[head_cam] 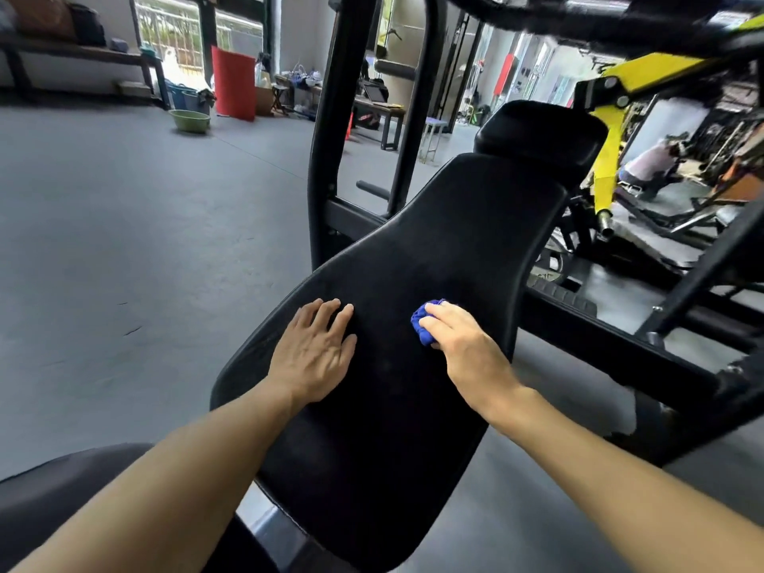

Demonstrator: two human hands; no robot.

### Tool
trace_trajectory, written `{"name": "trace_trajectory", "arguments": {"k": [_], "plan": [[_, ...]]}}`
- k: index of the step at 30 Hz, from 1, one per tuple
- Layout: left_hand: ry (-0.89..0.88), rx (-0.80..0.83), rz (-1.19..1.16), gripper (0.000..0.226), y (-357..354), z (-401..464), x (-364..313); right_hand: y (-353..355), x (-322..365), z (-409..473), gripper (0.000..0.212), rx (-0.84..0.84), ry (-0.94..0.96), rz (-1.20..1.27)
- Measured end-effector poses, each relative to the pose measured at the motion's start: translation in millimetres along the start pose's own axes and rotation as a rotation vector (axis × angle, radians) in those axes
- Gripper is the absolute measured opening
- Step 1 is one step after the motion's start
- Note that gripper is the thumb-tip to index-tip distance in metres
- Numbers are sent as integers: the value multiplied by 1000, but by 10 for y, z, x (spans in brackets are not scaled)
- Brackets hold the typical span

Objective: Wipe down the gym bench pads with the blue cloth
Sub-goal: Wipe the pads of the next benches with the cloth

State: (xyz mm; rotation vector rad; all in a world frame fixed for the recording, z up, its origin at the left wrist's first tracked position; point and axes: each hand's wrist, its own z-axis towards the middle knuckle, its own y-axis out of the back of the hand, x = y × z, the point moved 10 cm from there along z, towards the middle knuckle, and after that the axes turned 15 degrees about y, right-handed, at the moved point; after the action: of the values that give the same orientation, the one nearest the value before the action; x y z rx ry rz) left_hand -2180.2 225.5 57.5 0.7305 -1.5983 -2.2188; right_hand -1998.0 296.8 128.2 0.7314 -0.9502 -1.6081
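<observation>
Blue cloth [423, 322] bunched up small, sitting on the long black back pad [413, 283], toward its right edge, about mid-length. Right hand [459, 345] on top of it, fingers [434, 314] curled over the wad and gripping it, pressing it to the pad. Left hand [312, 353] flat on the same pad, left of the cloth and apart from it, fingers straight and slightly spread, palm down, holding nothing. Both forearms bare, reaching in from the bottom of frame. Smaller black head pad [541, 138] just beyond the far end of the back pad. Black machine frame [335, 130] upright behind the pad on the left; yellow lever arm [612, 130] to the right of the head pad. Grey gym floor [124, 241] around. Far back: green basin [190, 119] on the floor, red mat [232, 82] standing upright near the windows. Another person [649, 167] crouched at far right, blurred.
</observation>
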Motion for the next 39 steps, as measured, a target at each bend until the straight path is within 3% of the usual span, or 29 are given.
{"name": "trace_trajectory", "arguments": {"k": [4,10,14,20,27,32,39], "plan": [[-57,112,40,90,4,-423,57,-219,268,99,18,-75,-131,11],[-148,360,163,75,-53,-877,177,-552,1054,-254,38,35,203,60],[-156,440,163,71,-51,-1011,169,-213,968,-772,36,95,246,4],[-178,410,179,61,107,-1006,68,152,580,-905,49,-16,20,-40],[-188,356,156,62,288,-973,-260,420,639,-684,43,-95,125,-62],[-199,284,76,59,356,-774,-733,814,72,-750,33,-104,121,-137],[-272,24,-55,56,259,-351,-1358,1022,-697,-664,44,-91,126,-238]]}}
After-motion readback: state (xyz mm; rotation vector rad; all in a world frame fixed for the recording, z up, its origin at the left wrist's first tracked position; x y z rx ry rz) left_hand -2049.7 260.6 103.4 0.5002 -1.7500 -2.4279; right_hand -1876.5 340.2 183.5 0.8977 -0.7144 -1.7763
